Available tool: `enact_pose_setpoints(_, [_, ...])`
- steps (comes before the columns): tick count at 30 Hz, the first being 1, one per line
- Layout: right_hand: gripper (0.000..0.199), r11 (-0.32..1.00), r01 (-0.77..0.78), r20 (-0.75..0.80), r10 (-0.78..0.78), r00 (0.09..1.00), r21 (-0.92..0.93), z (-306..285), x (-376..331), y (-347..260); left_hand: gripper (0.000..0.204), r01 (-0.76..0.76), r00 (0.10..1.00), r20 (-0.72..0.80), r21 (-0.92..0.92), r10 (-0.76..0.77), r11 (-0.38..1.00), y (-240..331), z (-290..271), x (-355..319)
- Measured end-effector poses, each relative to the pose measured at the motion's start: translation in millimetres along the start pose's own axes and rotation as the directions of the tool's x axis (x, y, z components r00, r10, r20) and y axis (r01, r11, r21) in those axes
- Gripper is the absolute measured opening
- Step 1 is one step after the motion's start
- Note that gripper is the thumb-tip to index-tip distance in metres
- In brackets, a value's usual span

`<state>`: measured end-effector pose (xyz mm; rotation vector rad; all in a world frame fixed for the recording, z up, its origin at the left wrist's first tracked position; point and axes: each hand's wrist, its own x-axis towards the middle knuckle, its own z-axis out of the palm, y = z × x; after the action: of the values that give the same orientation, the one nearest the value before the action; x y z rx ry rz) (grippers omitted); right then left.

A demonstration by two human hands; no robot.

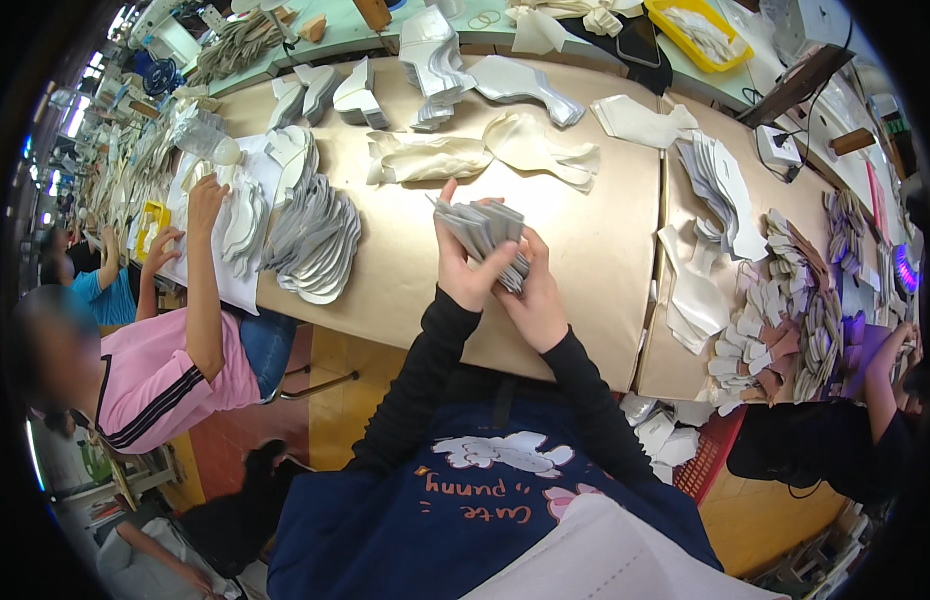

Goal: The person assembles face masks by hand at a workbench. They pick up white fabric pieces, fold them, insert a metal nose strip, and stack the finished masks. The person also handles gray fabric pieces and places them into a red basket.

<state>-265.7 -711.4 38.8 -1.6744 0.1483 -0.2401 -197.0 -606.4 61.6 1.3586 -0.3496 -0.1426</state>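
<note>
Above the near edge of the table, both of my hands are closed around a bundle of small grey cut pieces point(485, 228), thin and flat, fanned out at the top. My left hand point(463, 272) wraps it from the left, with the thumb across the front. From the right, my right hand point(538, 302) presses against its side and lower end. Just beyond lie two cream-coloured piles, a long folded one point(425, 158) and a curved one point(540, 150). Farther back stand stacks of grey-white curved pieces point(433, 62).
The gold-brown tabletop point(595, 250) spreads around my hands. Grey piles point(315, 240) lie left, near a person in a pink shirt point(175, 375). White stacks point(720, 190) and mixed small pieces point(775, 320) lie right, by another person's arm. A red crate point(713, 455) stands below the table edge.
</note>
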Motion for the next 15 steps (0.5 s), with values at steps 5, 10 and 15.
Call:
enact_pose_setpoints(5, [0.077,0.995,0.1,-0.094,-0.101,0.99,-0.012,-1,-3,8,0.098,0.054,0.996,0.066,0.024,-0.056,0.998,-2,6,-4])
enact_pose_setpoints(10, [0.076,0.992,0.124,-0.129,-0.118,0.985,0.035,-6,5,5,0.095,-0.066,0.997,0.039,-0.124,0.071,0.99,0,14,1])
enact_pose_setpoints(15, [0.077,0.997,0.04,-0.091,-0.033,0.995,0.073,-9,7,6,0.105,-0.104,0.995,0.012,0.092,0.103,0.99,4,16,-7])
